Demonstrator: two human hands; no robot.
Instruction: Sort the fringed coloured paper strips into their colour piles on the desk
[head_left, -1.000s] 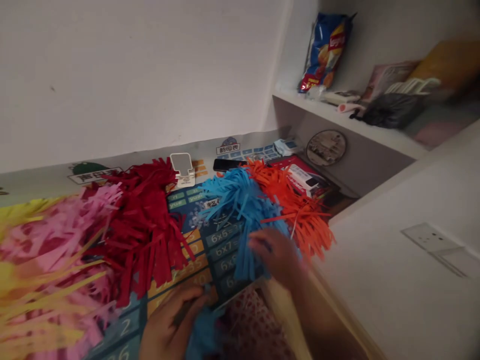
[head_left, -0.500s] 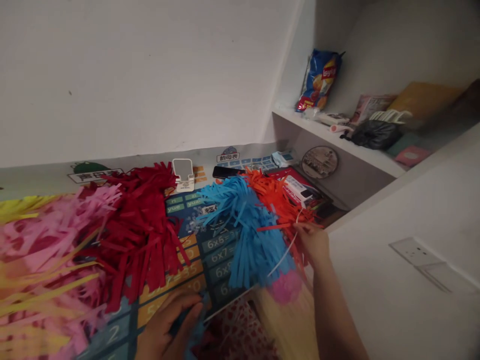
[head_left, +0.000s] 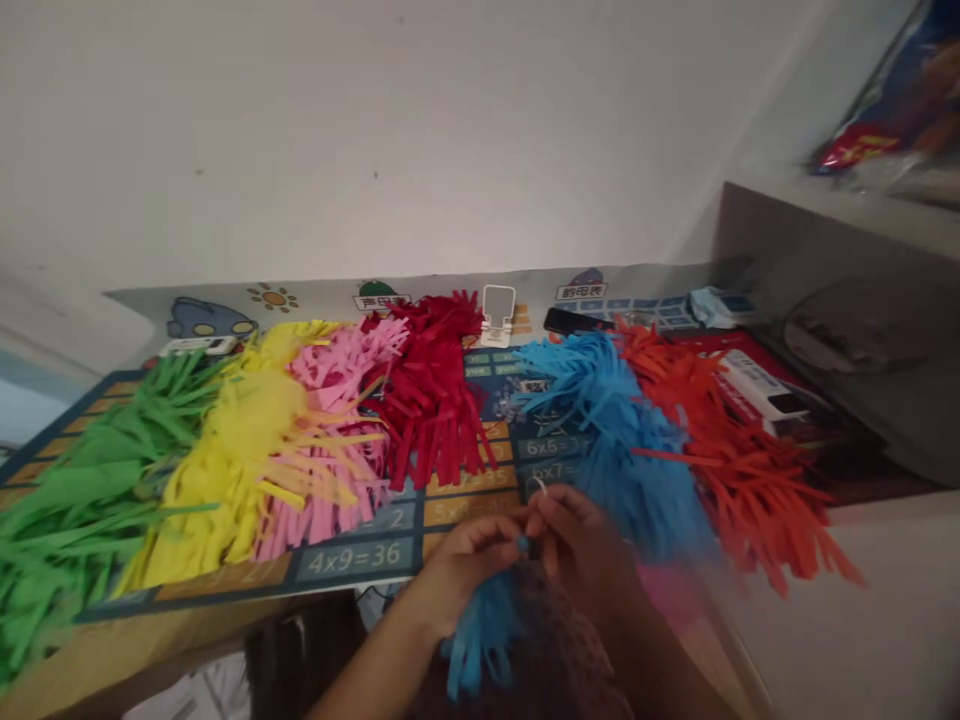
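My left hand (head_left: 469, 560) pinches the top of a blue fringed tassel (head_left: 484, 630), whose strips hang down past the table's front edge. Close against it, my right hand (head_left: 577, 530) has its fingers closed on a thin white string (head_left: 541, 486); a short end shows above the fingertips. Both hands meet at the tassel's top, and the exact contact there is blurred. A pile of blue fringed tassels (head_left: 600, 400) lies just beyond my right hand, beside an orange-red pile (head_left: 720, 430).
Red (head_left: 431, 400), pink (head_left: 349, 365), yellow (head_left: 240, 440) and green (head_left: 112, 470) tassels spread leftward across the printed table mat (head_left: 352, 560). A white phone stand (head_left: 497, 315), a black phone (head_left: 574, 321) and a white box (head_left: 757, 388) sit behind. A shelf (head_left: 840, 215) juts out at right.
My right hand has come from the orange-red pile to my left hand, bringing the white string to the blue tassel. The view has turned left, showing the yellow and green tassels.
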